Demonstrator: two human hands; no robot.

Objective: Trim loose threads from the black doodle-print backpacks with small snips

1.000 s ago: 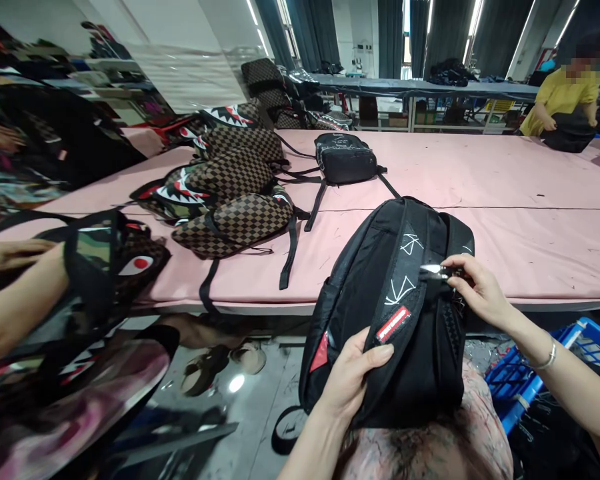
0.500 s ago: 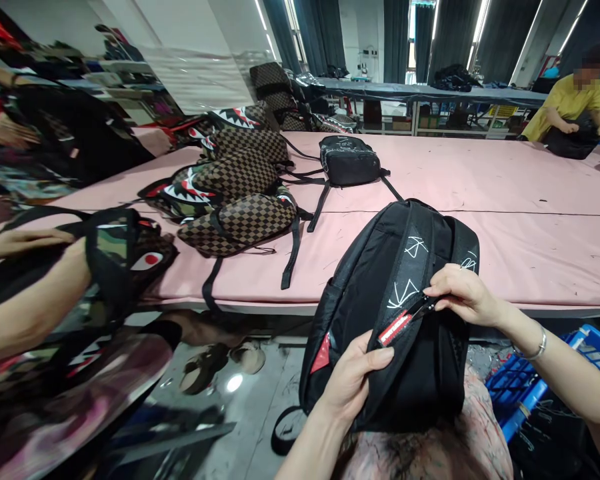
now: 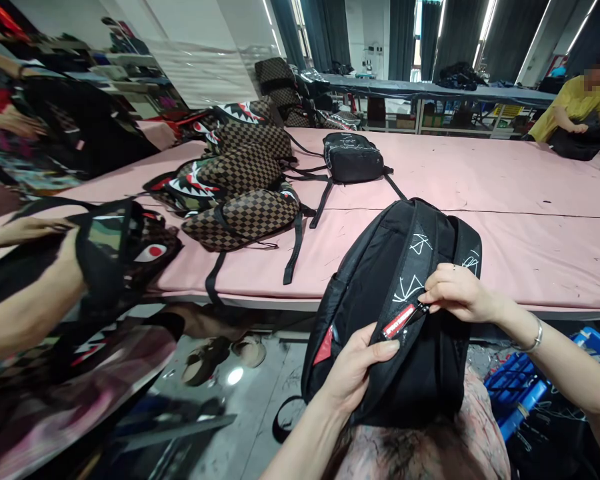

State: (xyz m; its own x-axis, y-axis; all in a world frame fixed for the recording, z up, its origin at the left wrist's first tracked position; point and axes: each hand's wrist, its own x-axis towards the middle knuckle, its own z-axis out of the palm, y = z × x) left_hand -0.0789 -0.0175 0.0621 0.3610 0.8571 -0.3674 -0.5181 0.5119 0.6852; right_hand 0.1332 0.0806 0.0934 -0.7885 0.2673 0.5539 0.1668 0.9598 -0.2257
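A black backpack (image 3: pixel 350 313) leans upright on my lap against the table edge, its straps facing me. My left hand (image 3: pixel 357 363) is closed around the lower part of a shoulder strap (image 3: pixel 414 257) that has white line drawings, the thumb lying just below a red label (image 3: pixel 399 322). In my right hand (image 3: pixel 453 290), the fingers pinch a small dark tool, which looks like thread snips (image 3: pixel 418 312). Its tip lies against the strap beside the upper end of the label. Part of the tool is hidden by the fingers.
Brown checkered backpacks (image 3: pixel 245 217) and a small black backpack (image 3: pixel 354 159) lie on the pink table (image 3: pixel 510 173). At left, a co-worker's arms (image 3: pixel 35 287) handle a camouflage bag (image 3: pixel 105 230). A blue crate (image 3: pixel 517 407) stands low at right. Another person (image 3: pixel 577 107) works at far right.
My right hand has moved slightly down and left, with the dark tool closer to the red label. The label now faces me more. My left hand keeps its hold on the strap.
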